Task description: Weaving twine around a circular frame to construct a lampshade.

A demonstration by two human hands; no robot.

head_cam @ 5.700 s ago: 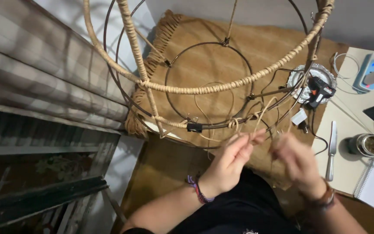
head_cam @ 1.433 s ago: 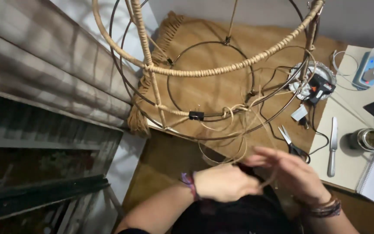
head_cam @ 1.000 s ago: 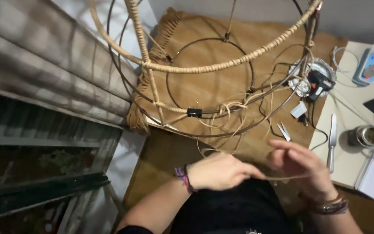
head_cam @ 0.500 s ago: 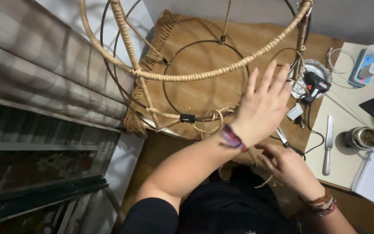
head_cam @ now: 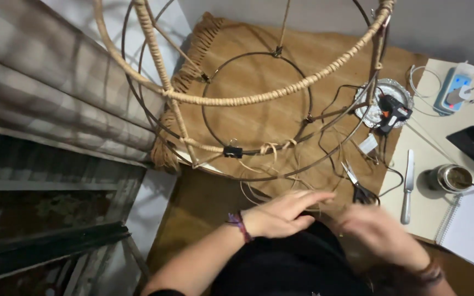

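Brown woven matting (head_cam: 281, 93) with a fringed edge is seen spread over the floor, bounded by a slatted wall on the left and a pale bench (head_cam: 440, 181) on the right. A wire lampshade frame (head_cam: 248, 98), partly wrapped in pale rattan cord, is observed standing over the matting, its upper ring cut off by the top of the view. Loose rattan strands (head_cam: 270, 181) are seen trailing from the frame's lower ring, beside a black binder clip (head_cam: 232, 152), down toward the hands. The left hand (head_cam: 281, 215) is recorded below the frame's near edge, fingers extended and close together; strands pass just at its fingertips, but whether any is pinched cannot be told. The right hand (head_cam: 377, 233) is blurred by motion, and its grip cannot be made out. Scissors (head_cam: 357, 186) are noted lying on the matting just above the right hand. A glue gun (head_cam: 391, 112) rests on a silver dish near the bench's left edge. A knife (head_cam: 407, 186), a metal cup (head_cam: 452, 178) and a spiral notebook (head_cam: 470, 230) are noted on the bench, the notebook cut off at the right.
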